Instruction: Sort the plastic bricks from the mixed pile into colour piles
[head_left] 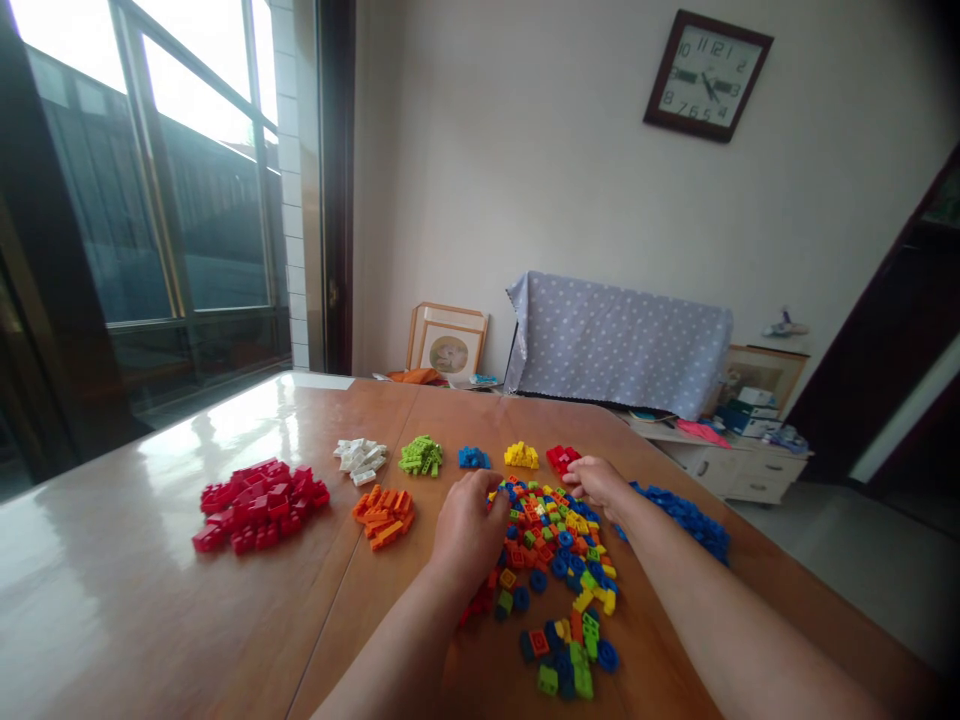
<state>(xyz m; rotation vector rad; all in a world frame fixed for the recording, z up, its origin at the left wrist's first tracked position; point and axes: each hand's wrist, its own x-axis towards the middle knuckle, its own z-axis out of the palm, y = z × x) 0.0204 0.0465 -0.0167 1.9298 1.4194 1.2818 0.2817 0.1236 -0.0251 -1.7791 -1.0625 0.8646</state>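
Observation:
A mixed heap of small coloured bricks point(559, 565) lies on the wooden table point(135, 600) in front of me. My left hand point(469, 530) rests on the heap's left edge, fingers curled over bricks; whether it grips one I cannot tell. My right hand point(596, 482) reaches to the heap's far right corner, fingertips close to a small red pile point(562, 457). Sorted piles lie around: large red point(259, 503), orange point(385, 510), white point(360, 458), green point(421, 455), small blue point(473, 458), yellow point(520, 455), and a long blue pile point(686, 515) right of my right arm.
Beyond the table's far edge stand a cloth-covered object point(619, 340), framed pictures point(448, 345) against the wall and a low white cabinet point(739, 465) with clutter. A window point(150, 180) is at left, a wall clock point(706, 75) high up.

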